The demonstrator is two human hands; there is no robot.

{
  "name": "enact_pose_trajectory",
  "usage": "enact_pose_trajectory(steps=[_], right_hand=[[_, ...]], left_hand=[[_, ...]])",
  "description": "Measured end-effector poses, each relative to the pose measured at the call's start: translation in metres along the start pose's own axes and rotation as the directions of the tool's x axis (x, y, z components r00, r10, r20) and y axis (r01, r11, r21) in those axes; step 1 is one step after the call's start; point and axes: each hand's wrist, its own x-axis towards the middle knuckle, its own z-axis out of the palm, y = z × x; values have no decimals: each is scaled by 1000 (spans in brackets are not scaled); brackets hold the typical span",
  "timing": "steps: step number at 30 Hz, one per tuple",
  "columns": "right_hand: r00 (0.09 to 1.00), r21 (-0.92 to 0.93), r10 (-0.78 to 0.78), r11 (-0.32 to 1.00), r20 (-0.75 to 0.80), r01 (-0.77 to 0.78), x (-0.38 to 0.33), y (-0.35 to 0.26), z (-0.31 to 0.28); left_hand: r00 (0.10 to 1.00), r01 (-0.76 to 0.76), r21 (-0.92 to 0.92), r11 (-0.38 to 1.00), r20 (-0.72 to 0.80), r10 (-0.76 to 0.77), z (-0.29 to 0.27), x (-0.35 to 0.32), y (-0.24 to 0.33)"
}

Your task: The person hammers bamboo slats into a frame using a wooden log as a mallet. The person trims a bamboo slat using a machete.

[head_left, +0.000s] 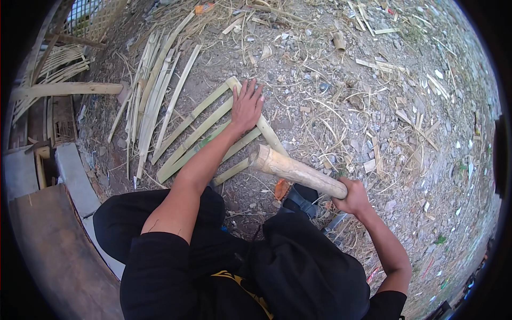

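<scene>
My left hand (247, 108) lies flat with its fingers stretched out. It rests over the ends of several split bamboo slats (198, 131), which fan out on the ground toward my knees. Under the hand runs a pale crosspiece (272, 137), partly covered by my fingers, meeting the slats near their far ends. My right hand (352, 197) is wrapped round the narrow end of a thick wooden club (304, 174). The club's broad head points left, over the near end of the crosspiece; whether it touches anything cannot be made out.
More loose bamboo strips (154, 101) lie in a bundle to the left. Planks and a brown board (58, 250) stand beside my left knee. Bamboo scraps and curled shavings (341, 122) litter the stony ground. A dark shoe (301, 201) shows beneath the club.
</scene>
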Motion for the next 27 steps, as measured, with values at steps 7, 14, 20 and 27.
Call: enact_pose_trajectory(steps=[7, 14, 20, 27], right_hand=[[991, -264, 133, 956, 1, -128, 22, -30, -39], [991, 140, -66, 987, -118, 83, 16, -58, -48], [986, -229, 135, 967, 93, -110, 22, -46, -25], [996, -35, 84, 996, 34, -83, 8, -39, -38]], left_hand=[[991, -131, -64, 989, 27, 133, -4, -4, -17], [990, -134, 37, 990, 47, 133, -7, 1, -13], [990, -137, -17, 990, 18, 137, -2, -5, -10], [982, -185, 79, 980, -15, 187, -1, 3, -13]])
